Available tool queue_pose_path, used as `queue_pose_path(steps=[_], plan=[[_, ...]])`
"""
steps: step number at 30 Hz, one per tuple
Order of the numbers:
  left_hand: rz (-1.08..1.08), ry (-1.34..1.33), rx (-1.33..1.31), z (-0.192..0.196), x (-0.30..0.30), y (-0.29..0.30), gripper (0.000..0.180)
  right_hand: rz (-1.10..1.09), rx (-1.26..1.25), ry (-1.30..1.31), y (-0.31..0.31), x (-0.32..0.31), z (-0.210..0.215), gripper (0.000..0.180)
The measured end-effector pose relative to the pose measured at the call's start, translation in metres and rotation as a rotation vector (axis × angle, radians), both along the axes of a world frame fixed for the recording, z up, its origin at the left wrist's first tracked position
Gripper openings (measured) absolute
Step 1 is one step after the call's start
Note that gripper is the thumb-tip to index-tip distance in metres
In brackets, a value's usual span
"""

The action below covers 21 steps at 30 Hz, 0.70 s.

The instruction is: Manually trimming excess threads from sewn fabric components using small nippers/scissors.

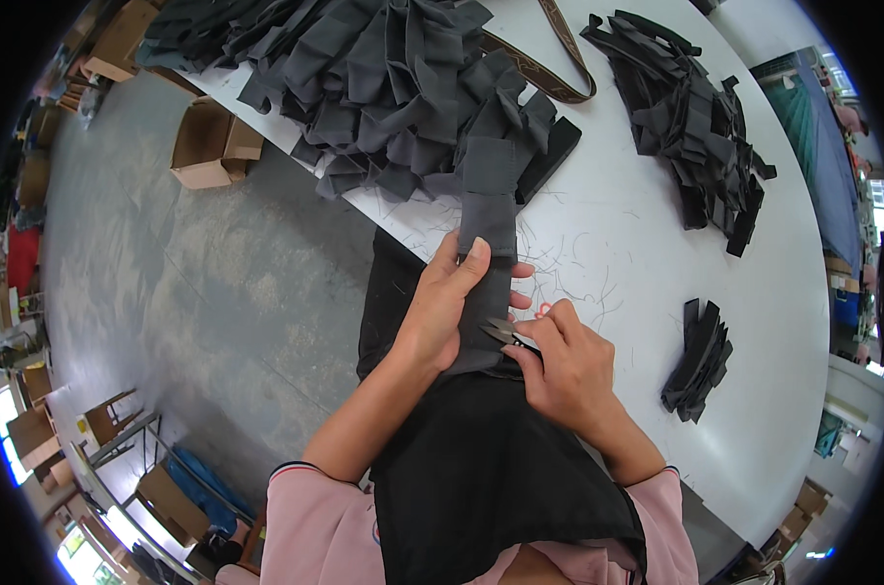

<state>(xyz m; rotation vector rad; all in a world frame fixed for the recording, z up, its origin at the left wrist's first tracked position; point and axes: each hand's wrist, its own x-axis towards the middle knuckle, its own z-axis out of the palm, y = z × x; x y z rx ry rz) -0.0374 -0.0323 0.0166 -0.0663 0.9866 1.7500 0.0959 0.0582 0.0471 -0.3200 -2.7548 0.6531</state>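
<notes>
My left hand [445, 297] is closed around a dark grey fabric strip [488, 224], its thumb pressing on top and fingertips showing past the right edge. The strip runs from the large heap of grey fabric pieces [383, 88] down toward my black apron [471, 458]. In my right hand [573, 366] is a pair of thread snips [505, 331], their blades pointing left over the lower part of the strip. Whether the blades touch the cloth I cannot tell. Loose thread ends [569, 258] lie scattered on the white table beside my hands.
The white table [764, 361] curves away to the right. On it are a pile of dark strips [695, 136], a small bundle of strips [696, 361] and a brown patterned strap [539, 73]. An open cardboard box [215, 146] stands on the grey floor at the left.
</notes>
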Motion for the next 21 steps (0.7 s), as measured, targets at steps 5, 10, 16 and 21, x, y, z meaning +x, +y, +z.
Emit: queue_pose_path(steps=[5, 10, 16, 21], plan=[[-0.031, -0.027, 0.016, 0.002, 0.002, 0.001, 0.046, 0.058, 0.028, 0.047, 0.000, -0.004, -0.006, 0.024], [-0.036, -0.041, 0.018, 0.002, 0.002, 0.001, 0.045, 0.098, 0.119, 0.088, -0.001, -0.004, -0.005, 0.016], [-0.057, -0.034, 0.001, 0.004, 0.002, 0.002, 0.041, 0.054, 0.085, 0.114, -0.002, 0.006, -0.008, 0.016], [-0.108, -0.309, 0.031, -0.041, 0.000, 0.000, 0.052, -0.284, -0.721, 0.092, 0.011, 0.002, -0.037, 0.034]])
